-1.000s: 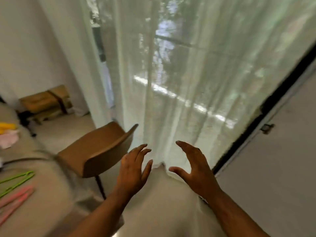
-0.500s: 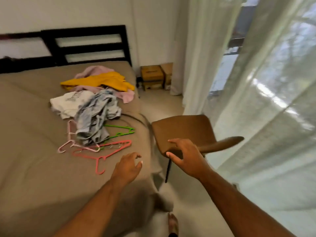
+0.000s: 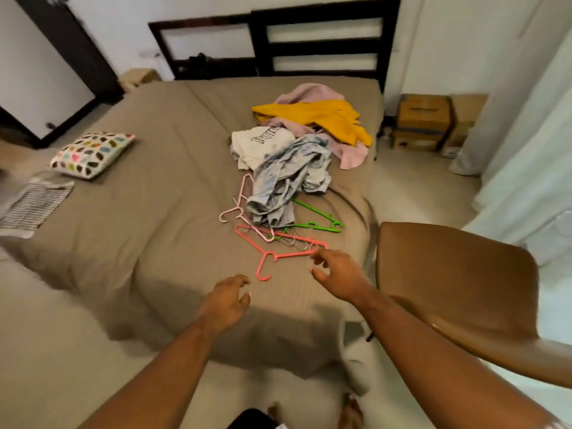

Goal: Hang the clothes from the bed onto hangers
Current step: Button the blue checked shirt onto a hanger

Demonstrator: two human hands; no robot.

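Over the near edge of the bed our left hand hovers, its grip loosely spread and holding nothing. Our right hand, its grip also spread, reaches to the red hanger; we cannot tell if it touches. Beyond lie a green hanger and a pink hanger, partly under a denim garment. Toward the far right corner, a white shirt bears dark lettering we cannot read, then a yellow garment.

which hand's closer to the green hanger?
Right. The right hand is just short of the green hanger, nearer the camera; the left hand hangs farther back and to its left.
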